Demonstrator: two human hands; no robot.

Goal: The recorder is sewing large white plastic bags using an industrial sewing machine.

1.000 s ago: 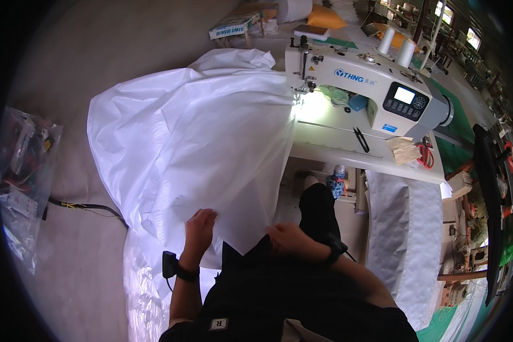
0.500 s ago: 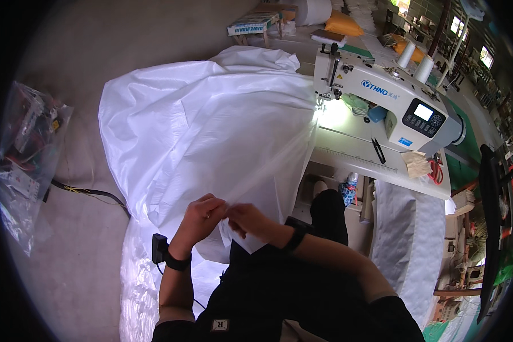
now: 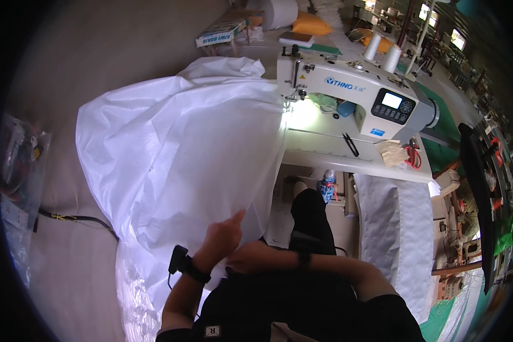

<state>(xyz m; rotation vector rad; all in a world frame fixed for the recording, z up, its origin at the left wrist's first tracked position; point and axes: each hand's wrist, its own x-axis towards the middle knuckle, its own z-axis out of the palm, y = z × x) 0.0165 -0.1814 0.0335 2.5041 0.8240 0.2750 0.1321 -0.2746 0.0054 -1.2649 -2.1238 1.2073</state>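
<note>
A large white sheet of smooth, thin material point(image 3: 205, 154) drapes from the sewing machine point(image 3: 342, 85) down to my lap, its far part bunched in folds. My left hand point(image 3: 224, 235) is on the near part of the sheet, index finger stretched along it and the other fingers curled in on the material. Just below and to the right, my right hand point(image 3: 251, 256) is close against my dark clothing. Its fingers are blurred and partly hidden beside my left wrist. Under the lit needle area, the sheet's far right edge meets the machine.
Black thread snips point(image 3: 350, 145), a beige cloth scrap point(image 3: 391, 153) and red-handled scissors point(image 3: 413, 158) lie on the machine table. Two white thread cones point(image 3: 391, 58) stand behind. A clear bag point(image 3: 20, 165) and black cable point(image 3: 80, 218) are on the floor at left.
My hands have come down and nearer my body; the left index finger now stretches out, and the right hand has slid below the left. The view has shifted, moving the machine leftward in the picture.
</note>
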